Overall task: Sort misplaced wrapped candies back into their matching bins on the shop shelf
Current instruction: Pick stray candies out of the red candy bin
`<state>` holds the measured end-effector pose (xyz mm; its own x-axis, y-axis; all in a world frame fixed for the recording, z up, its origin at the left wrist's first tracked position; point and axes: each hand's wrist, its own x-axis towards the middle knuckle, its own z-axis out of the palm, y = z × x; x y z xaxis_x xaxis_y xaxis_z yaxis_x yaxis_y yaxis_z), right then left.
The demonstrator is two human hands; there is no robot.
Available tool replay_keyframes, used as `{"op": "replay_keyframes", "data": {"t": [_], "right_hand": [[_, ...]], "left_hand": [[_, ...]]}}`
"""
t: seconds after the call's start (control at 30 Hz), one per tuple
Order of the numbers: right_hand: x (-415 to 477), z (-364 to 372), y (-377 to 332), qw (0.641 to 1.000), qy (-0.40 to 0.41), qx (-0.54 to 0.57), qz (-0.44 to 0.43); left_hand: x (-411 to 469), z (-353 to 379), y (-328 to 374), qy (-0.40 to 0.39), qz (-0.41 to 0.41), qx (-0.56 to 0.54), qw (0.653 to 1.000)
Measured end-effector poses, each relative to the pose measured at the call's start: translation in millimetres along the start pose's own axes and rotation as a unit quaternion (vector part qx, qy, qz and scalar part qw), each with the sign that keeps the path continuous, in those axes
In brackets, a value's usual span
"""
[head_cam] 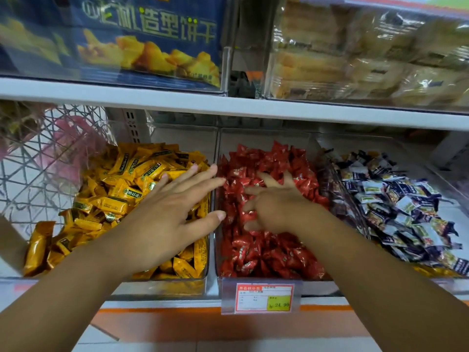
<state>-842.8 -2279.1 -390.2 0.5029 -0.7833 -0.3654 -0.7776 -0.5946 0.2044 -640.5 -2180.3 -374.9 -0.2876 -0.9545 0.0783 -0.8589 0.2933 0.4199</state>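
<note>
Now, red candies (266,250): heaped in the middle clear bin (216,240) on the lower shelf (177,311), filling it from front to back.
Right grip (276,199): down on the red heap near its middle, fingers (250,190) spread and bent into the wrappers; whether they pinch a piece I cannot tell.
Left grip (165,212): wide, fingers straight and fanned, palm down over the yellow candies (114,189); fingertips reach the wall between the yellow and red bins, thumb over the red bin's edge. It holds nothing.
Yellow candies: piled in the left clear bin (206,273), just beside the red one.
Blue and white candies (406,207): heaped in the right bin (340,199), just beside the red one; some yellow wrappers (431,271) show at its front bottom.
Price tag (262,297): in a clear holder on the shelf's front edge, below the red bin; red border, yellow price patch.
Wire basket (38,174): left of the yellow bin, something pink (73,148) inside, blurred.
Upper shelf board (177,97): white, above the bins.
Blue biscuit box (152,41): on the upper shelf, left, behind a clear front.
Wrapped pastries (355,59): on the upper shelf, right, in a clear case.
</note>
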Motion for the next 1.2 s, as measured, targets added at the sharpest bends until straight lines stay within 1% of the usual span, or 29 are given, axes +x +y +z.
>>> {"op": "replay_keyframes", "data": {"t": [0.07,0.13,0.23,0.27,0.33,0.4,0.5,0.53,0.57,0.63,0.7,0.77,0.83,0.93,1.2], "right_hand": [[-2.7,-5.7,10.9,1.0,-0.002,0.022,0.017],[-7.8,-9.5,22.7,0.998,0.013,0.048,0.027],[-12.0,-11.4,36.0,0.996,0.037,0.076,0.017],[-13.5,-11.3,37.9,0.994,0.044,0.098,0.007],[-21.5,-15.6,40.1,0.98,0.065,0.185,-0.023],[-35.4,-26.2,42.8,0.955,0.105,0.274,-0.039],[-42.4,-35.0,31.9,0.937,0.2,0.28,-0.062],[-37.2,-32.4,20.8,0.933,0.207,0.282,-0.082],[-29.3,-26.2,8.3,0.936,0.19,0.279,-0.101],[-7.8,-3.1,-11.1,0.956,0.117,0.248,-0.108],[7.7,14.6,-11.5,0.976,0.068,0.189,-0.081],[13.1,18.4,-2.7,0.984,0.029,0.168,-0.051],[14.8,17.8,-2.2,0.988,0.003,0.142,-0.052],[19.6,15.8,-10.0,0.992,0.024,0.109,-0.067],[31.0,23.5,-13.9,0.979,0.074,0.17,-0.078]], "left_hand": [[-0.9,0.2,-0.4,0.002,0.001,-0.004,1.0],[-0.9,-0.4,0.0,0.003,0.003,-0.006,1.0],[-1.2,-0.8,0.0,0.002,0.001,-0.001,1.0],[-1.5,-0.8,-0.1,0.001,0.0,-0.001,1.0],[-2.3,-0.6,-0.4,0.0,-0.001,-0.005,1.0],[-1.8,-0.4,0.3,-0.001,0.0,-0.005,1.0],[0.9,1.1,2.7,0.0,0.001,-0.006,1.0],[1.6,1.5,3.3,0.001,0.002,-0.005,1.0],[2.2,1.4,3.7,0.001,0.002,-0.002,1.0],[1.6,1.4,3.9,-0.003,-0.001,0.001,1.0],[0.7,1.2,3.7,-0.003,-0.002,0.0,1.0],[-0.6,1.1,3.7,-0.002,-0.005,0.0,1.0],[-1.7,1.6,3.8,-0.002,-0.009,0.0,1.0],[-1.1,1.1,4.5,0.001,-0.011,0.008,1.0],[-2.2,2.7,3.4,0.006,-0.014,0.007,1.0]]}}
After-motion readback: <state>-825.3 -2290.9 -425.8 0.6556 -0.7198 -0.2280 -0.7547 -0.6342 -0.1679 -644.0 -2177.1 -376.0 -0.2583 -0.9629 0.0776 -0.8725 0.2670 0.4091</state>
